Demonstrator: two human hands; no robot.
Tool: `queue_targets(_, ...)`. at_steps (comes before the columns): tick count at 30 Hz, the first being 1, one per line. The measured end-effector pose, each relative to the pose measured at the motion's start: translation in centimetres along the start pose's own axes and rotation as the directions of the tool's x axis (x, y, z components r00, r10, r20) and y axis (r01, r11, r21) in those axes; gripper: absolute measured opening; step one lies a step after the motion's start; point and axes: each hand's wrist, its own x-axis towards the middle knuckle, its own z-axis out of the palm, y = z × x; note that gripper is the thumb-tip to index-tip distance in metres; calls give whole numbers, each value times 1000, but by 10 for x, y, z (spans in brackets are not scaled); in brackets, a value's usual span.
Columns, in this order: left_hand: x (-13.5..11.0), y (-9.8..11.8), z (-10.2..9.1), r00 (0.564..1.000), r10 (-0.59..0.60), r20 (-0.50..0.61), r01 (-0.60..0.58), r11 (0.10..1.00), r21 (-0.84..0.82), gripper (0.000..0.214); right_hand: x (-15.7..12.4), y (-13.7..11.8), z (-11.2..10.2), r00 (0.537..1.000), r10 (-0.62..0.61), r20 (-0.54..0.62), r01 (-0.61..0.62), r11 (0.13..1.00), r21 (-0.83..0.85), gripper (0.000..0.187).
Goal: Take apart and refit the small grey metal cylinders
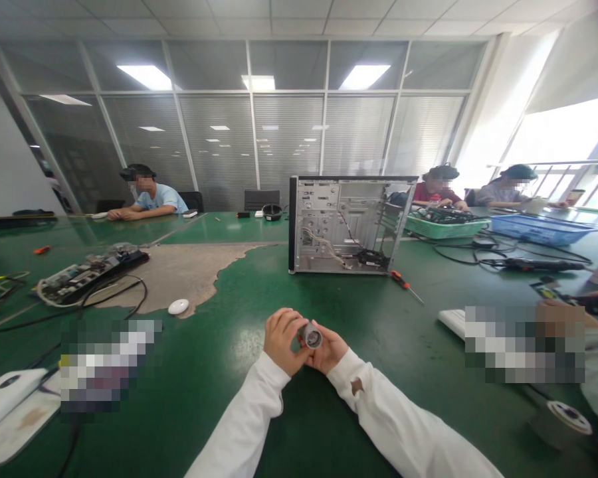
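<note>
a wide green tabletop (259,411) is seen, its covering worn away in a pale patch toward the left; an open computer case (346,224) is stood upright on it, well beyond the hands, with a red-handled screwdriver (403,283) laid just beside its right corner; a circuit board with black cables (87,269) is spread at the left, and a small white disc (178,306) is set near it; nearest the camera, a small grey cylindrical part (311,335) is held above the tabletop, between both hands; it is judged light, rigid and fairly smooth, so it is best taken around its barrel rather than by its round end face; the left hand (282,340) is curled closed around the part's side; the right hand (330,348) is closed on it too, fingers pinched at the end that is turned toward the camera.
</note>
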Motion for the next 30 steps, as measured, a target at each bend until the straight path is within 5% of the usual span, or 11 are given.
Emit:
queue_targets(4,-1,1,1,1000,15,-24,-16,999,-39,27,-1,1,1,996,87,13,-87,996,-29,29)
queue_targets(13,-1,3,-1,983,-173,-64,167,982,-89,20,-3,8,4,988,154,23,-153,987,-58,33)
queue_targets(20,1,3,1,967,-257,4,256,963,-88,18,-1,9,2,980,198,8,-197,979,-47,36)
queue_targets(30,1,0,3,970,-242,16,242,961,-133,20,1,9,2,992,100,-81,-102,995,-21,32)
